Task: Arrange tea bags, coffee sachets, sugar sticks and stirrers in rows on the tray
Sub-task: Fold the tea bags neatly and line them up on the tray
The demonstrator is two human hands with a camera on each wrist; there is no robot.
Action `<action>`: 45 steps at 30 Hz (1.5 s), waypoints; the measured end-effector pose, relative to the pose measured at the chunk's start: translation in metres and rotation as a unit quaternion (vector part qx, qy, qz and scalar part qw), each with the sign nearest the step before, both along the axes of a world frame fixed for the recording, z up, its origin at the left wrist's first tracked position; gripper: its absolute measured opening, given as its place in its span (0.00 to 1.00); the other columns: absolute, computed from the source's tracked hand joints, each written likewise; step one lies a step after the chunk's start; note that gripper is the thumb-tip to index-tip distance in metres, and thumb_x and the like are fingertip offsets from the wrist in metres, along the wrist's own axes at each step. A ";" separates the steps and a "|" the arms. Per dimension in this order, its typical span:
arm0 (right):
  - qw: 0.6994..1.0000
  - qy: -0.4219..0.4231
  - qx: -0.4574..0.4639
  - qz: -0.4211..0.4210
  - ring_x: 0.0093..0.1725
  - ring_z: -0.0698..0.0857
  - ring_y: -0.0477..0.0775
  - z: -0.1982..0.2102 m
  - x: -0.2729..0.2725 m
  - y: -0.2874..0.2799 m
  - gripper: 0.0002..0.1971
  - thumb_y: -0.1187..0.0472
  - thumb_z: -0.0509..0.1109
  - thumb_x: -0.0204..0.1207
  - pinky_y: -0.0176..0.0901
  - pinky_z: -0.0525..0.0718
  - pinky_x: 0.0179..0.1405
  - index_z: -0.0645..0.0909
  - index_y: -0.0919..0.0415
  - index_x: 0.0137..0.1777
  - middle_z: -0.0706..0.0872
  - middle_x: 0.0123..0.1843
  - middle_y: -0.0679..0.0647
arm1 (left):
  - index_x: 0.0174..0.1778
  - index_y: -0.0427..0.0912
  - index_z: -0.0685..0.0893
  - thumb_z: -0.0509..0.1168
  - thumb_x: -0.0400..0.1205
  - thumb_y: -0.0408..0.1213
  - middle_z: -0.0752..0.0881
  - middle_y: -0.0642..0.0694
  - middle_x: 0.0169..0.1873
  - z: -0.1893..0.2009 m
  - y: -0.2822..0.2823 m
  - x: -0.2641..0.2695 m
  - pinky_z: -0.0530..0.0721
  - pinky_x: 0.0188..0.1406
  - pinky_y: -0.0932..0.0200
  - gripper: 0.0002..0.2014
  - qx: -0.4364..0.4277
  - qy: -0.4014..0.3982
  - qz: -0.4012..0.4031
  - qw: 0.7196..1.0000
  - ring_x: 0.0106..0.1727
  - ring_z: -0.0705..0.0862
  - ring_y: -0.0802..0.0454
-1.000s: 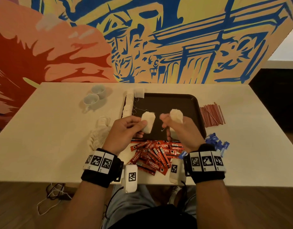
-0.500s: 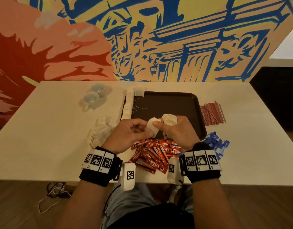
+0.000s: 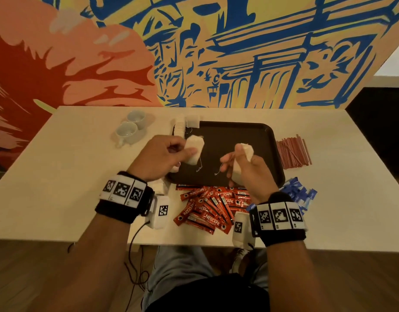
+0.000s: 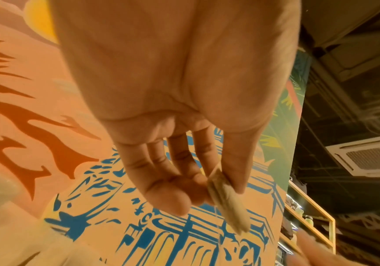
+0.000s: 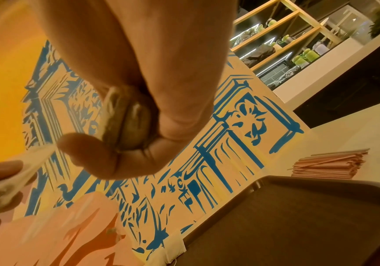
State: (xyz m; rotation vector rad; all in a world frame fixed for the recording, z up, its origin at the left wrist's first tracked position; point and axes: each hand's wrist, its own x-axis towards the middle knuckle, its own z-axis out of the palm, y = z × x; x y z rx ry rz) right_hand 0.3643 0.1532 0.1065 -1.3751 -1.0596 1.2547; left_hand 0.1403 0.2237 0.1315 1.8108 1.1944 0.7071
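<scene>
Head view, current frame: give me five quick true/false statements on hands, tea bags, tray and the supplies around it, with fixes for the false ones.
1. The left hand holds a tea bag. True.
2. The right hand holds nothing. False: its fingers grip tea bags.
3. The coffee sachets lie in a row on the tray. False: they lie in a loose pile on the table, at the tray's near edge.
4. The stirrers lie on the table to the right of the tray. True.
5. Two cups stand on the tray. False: they stand on the table, left of the tray.
</scene>
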 end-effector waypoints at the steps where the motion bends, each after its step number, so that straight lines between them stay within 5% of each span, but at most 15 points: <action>1: 1.000 0.019 -0.009 -0.008 0.38 0.84 0.52 0.000 0.001 0.000 0.27 0.45 0.54 0.90 0.42 0.84 0.29 0.86 0.65 0.49 0.88 0.40 0.59 | 0.33 0.41 0.82 0.74 0.81 0.44 0.86 0.36 0.33 0.001 0.009 -0.003 0.86 0.40 0.54 0.15 0.014 0.007 0.010 1.000 0.34 0.85 0.45; 8: 0.999 0.037 -0.032 -0.022 0.35 0.83 0.51 -0.003 0.007 -0.002 0.26 0.41 0.56 0.89 0.45 0.82 0.25 0.84 0.63 0.47 0.83 0.33 0.57 | 0.42 0.44 0.87 0.74 0.80 0.41 0.91 0.43 0.38 -0.040 0.086 -0.020 0.91 0.47 0.41 0.06 -0.003 0.159 0.019 0.987 0.42 0.90 0.42; 10: 0.998 0.044 -0.034 -0.024 0.35 0.83 0.52 -0.004 0.007 -0.001 0.26 0.41 0.56 0.88 0.46 0.82 0.25 0.84 0.63 0.48 0.83 0.35 0.57 | 0.45 0.44 0.87 0.74 0.79 0.43 0.91 0.43 0.42 -0.057 0.098 -0.023 0.90 0.44 0.46 0.06 -0.012 0.243 -0.004 0.970 0.40 0.89 0.46; 13: 0.997 0.050 -0.040 -0.030 0.37 0.83 0.52 -0.003 0.009 -0.001 0.26 0.41 0.57 0.88 0.46 0.82 0.26 0.84 0.62 0.48 0.83 0.36 0.57 | 0.63 0.42 0.87 0.74 0.79 0.44 0.89 0.45 0.45 -0.077 0.104 -0.023 0.82 0.34 0.61 0.18 -0.048 0.353 -0.035 0.934 0.42 0.87 0.49; 18: 0.997 0.049 -0.046 -0.032 0.38 0.83 0.53 -0.003 0.011 -0.002 0.25 0.41 0.57 0.88 0.46 0.83 0.27 0.84 0.62 0.49 0.83 0.36 0.56 | 0.74 0.43 0.82 0.75 0.79 0.43 0.88 0.43 0.60 -0.104 0.106 -0.020 0.82 0.55 0.58 0.26 -0.087 0.440 -0.055 0.892 0.58 0.86 0.45; 21: 0.997 0.043 -0.046 -0.033 0.38 0.83 0.53 -0.003 0.012 -0.002 0.25 0.41 0.57 0.88 0.45 0.84 0.27 0.84 0.62 0.49 0.83 0.36 0.56 | 0.76 0.43 0.81 0.74 0.79 0.43 0.86 0.43 0.65 -0.113 0.108 -0.019 0.81 0.63 0.55 0.27 -0.084 0.456 -0.051 0.884 0.65 0.84 0.45; 26: 0.997 0.031 -0.054 -0.046 0.36 0.84 0.50 -0.002 0.015 -0.003 0.25 0.41 0.57 0.88 0.43 0.85 0.27 0.84 0.61 0.48 0.84 0.36 0.55 | 0.75 0.45 0.81 0.72 0.80 0.41 0.86 0.42 0.67 -0.119 0.113 -0.019 0.82 0.61 0.54 0.25 -0.060 0.477 -0.040 0.876 0.65 0.85 0.42; 30: 0.997 0.028 -0.051 -0.043 0.37 0.85 0.49 -0.002 0.015 -0.003 0.25 0.40 0.57 0.88 0.43 0.85 0.27 0.84 0.60 0.49 0.84 0.36 0.55 | 0.59 0.53 0.86 0.73 0.80 0.40 0.87 0.45 0.59 -0.120 0.115 -0.017 0.85 0.58 0.51 0.12 -0.019 0.473 0.005 0.881 0.58 0.86 0.43; 33: 0.997 0.031 -0.049 -0.043 0.37 0.84 0.50 -0.002 0.015 -0.003 0.25 0.41 0.57 0.88 0.42 0.85 0.27 0.84 0.61 0.49 0.84 0.37 0.55 | 0.51 0.54 0.79 0.73 0.79 0.43 0.86 0.47 0.51 -0.118 0.115 -0.015 0.84 0.49 0.50 0.09 0.016 0.452 0.044 0.891 0.49 0.85 0.43; 40: 0.997 0.031 -0.053 -0.043 0.37 0.85 0.49 -0.004 0.014 -0.003 0.25 0.40 0.57 0.87 0.43 0.85 0.28 0.85 0.60 0.49 0.84 0.37 0.55 | 0.50 0.56 0.81 0.71 0.80 0.45 0.86 0.48 0.54 -0.118 0.101 -0.002 0.79 0.46 0.55 0.06 0.040 0.467 -0.020 0.883 0.49 0.82 0.48; 45: 0.997 0.031 -0.054 -0.041 0.37 0.84 0.50 -0.003 0.011 -0.002 0.24 0.41 0.57 0.87 0.44 0.86 0.28 0.85 0.61 0.49 0.84 0.37 0.56 | 0.67 0.60 0.82 0.67 0.83 0.39 0.83 0.46 0.67 -0.123 0.091 0.002 0.85 0.58 0.52 0.18 0.030 0.511 -0.121 0.850 0.63 0.84 0.44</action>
